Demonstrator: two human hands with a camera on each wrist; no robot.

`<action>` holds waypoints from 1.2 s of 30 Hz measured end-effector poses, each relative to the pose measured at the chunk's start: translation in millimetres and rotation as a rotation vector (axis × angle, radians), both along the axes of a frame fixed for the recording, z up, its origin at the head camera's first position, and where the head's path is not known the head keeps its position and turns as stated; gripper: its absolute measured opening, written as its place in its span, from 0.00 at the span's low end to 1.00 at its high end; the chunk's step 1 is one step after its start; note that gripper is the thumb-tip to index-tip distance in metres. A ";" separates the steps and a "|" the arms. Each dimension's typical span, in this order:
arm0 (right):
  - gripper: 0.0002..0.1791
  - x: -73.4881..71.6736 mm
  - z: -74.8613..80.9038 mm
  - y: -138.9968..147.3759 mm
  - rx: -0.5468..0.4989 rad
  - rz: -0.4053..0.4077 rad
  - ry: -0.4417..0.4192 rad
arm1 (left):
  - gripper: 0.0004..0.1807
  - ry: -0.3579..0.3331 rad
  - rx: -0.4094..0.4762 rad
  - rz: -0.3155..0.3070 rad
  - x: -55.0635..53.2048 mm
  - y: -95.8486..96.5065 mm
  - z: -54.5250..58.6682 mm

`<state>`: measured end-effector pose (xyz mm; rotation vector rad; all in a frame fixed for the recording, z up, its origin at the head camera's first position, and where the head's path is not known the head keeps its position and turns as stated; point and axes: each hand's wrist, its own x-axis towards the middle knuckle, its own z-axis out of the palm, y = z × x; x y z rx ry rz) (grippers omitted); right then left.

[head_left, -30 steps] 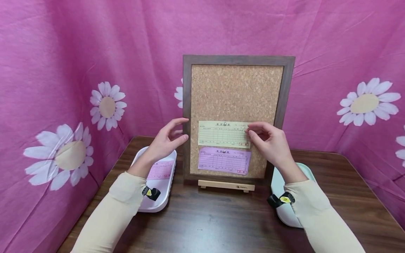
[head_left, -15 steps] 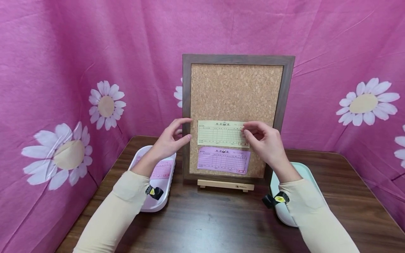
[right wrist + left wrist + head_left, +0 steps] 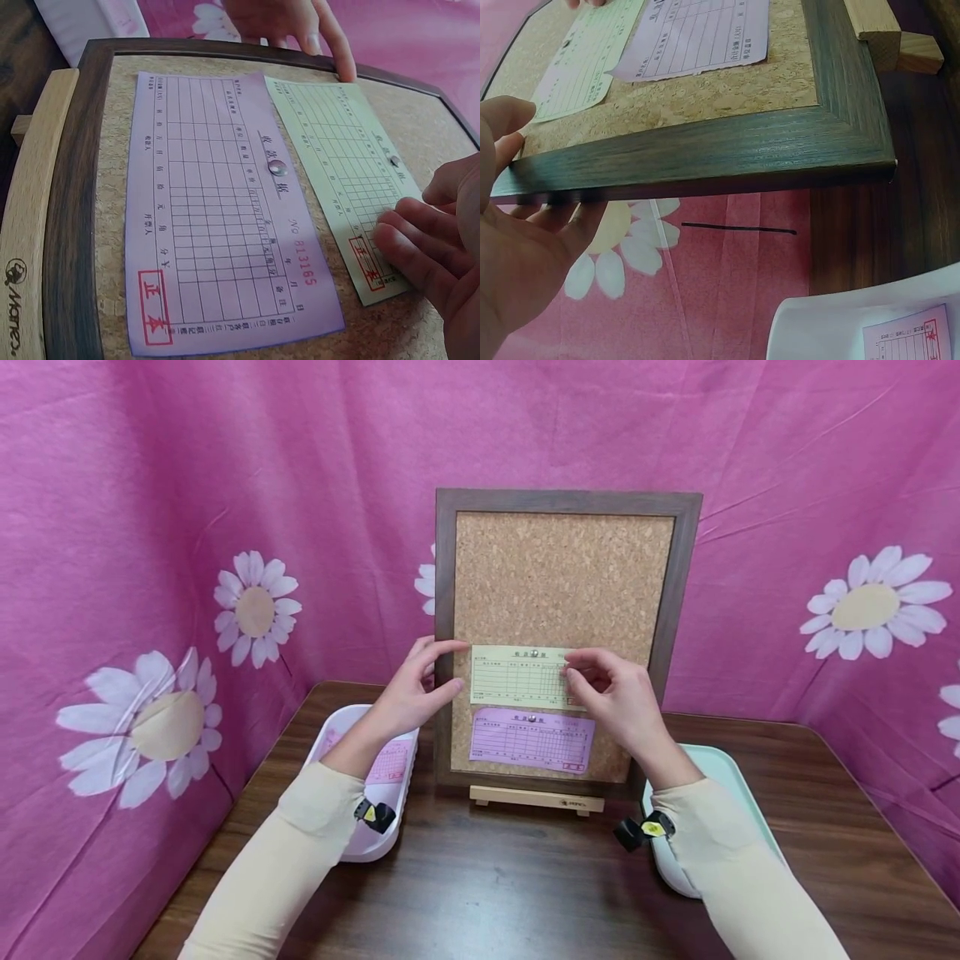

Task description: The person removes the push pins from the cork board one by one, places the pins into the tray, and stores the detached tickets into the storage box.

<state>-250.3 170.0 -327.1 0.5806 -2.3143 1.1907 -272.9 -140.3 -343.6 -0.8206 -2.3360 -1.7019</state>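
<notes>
1. since the earlier frames: right hand (image 3: pixel 618 693) shifted inward over the corkboard (image 3: pixel 562 581); left hand (image 3: pixel 416 689) edged in across its left side. receipts still on it.
2. yellow receipt slip (image 3: pixel 517 681) in corkboard's lower half, just above purple receipt slip (image 3: pixel 528 742); each has a silver push pin (image 3: pixel 534 653) at top centre, presumably to fix it while leaving the rows readable.
3. right hand: fingers loosely bent, tips touching the yellow slip's right part, no pinch visible; likely pressing it flat.
4. left hand: thumb and index apart in front of corkboard's left rail, other fingers behind; can't tell if clamped. likely steadying. index tip right by the yellow slip's left edge.
5. wooden easel (image 3: pixel 536 799) under corkboard, props it upright.
6. white tray (image 3: pixel 386 846) with pink receipt slip (image 3: pixel 390 766) left of corkboard; mint tray (image 3: pixel 716 768) right, both probably within reach.
</notes>
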 end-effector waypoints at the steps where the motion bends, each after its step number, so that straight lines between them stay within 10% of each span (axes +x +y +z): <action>1: 0.11 -0.8 -0.4 -0.8 0.000 0.002 0.003 | 0.29 0.000 -0.011 0.009 0.7 0.4 0.7; 9: 0.11 -1.9 -1.9 -6.5 -0.011 0.009 -0.008 | 0.27 0.027 -0.101 0.071 2.3 6.7 3.5; 36: 0.07 -11.9 3.2 -39.0 0.032 -0.094 0.051 | 0.10 0.014 0.010 0.219 -4.1 28.4 2.6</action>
